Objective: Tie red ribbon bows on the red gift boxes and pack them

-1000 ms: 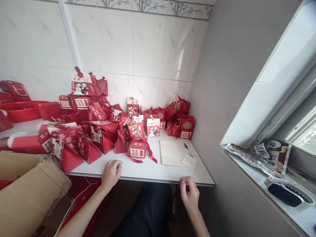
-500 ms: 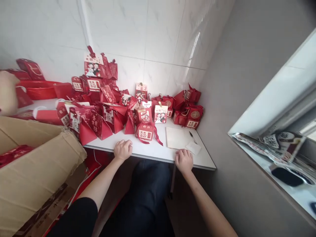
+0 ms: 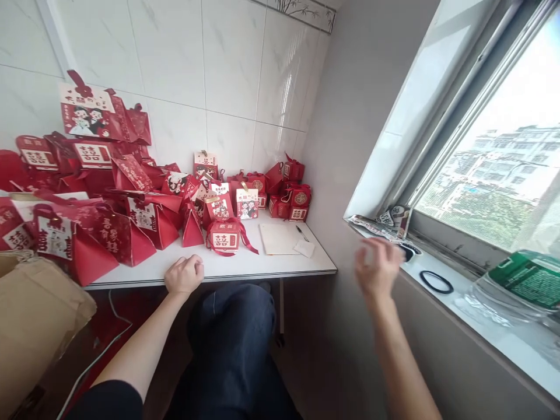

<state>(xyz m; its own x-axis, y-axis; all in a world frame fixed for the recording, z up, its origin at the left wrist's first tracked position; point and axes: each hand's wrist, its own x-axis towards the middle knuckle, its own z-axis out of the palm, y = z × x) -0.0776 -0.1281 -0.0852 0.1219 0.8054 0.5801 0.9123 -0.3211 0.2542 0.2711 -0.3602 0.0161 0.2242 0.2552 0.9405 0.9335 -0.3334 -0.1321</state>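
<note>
My left hand (image 3: 184, 274) rests curled in a loose fist on the front edge of the white table (image 3: 245, 265), holding nothing. A small red gift box with a ribbon (image 3: 225, 235) sits just behind it. My right hand (image 3: 377, 269) is raised in the air off the table's right end, near the windowsill (image 3: 476, 324). It is smeared by motion, its fingers seem spread, and I see nothing in it. A cream notebook (image 3: 279, 238), a pen (image 3: 301, 233) and a small paper slip (image 3: 304, 248) lie on the table's right part.
Many red gift boxes and bags (image 3: 109, 192) crowd the table's back and left. A cardboard box (image 3: 35, 315) stands at the lower left. On the sill lie a printed packet (image 3: 385, 221), a black ring (image 3: 436, 282) and a plastic bottle (image 3: 516, 286). The grey wall is close on the right.
My right hand has left the table edge by the notebook and swung up and right toward the windowsill. The view has turned right. My left hand stays on the table edge.
</note>
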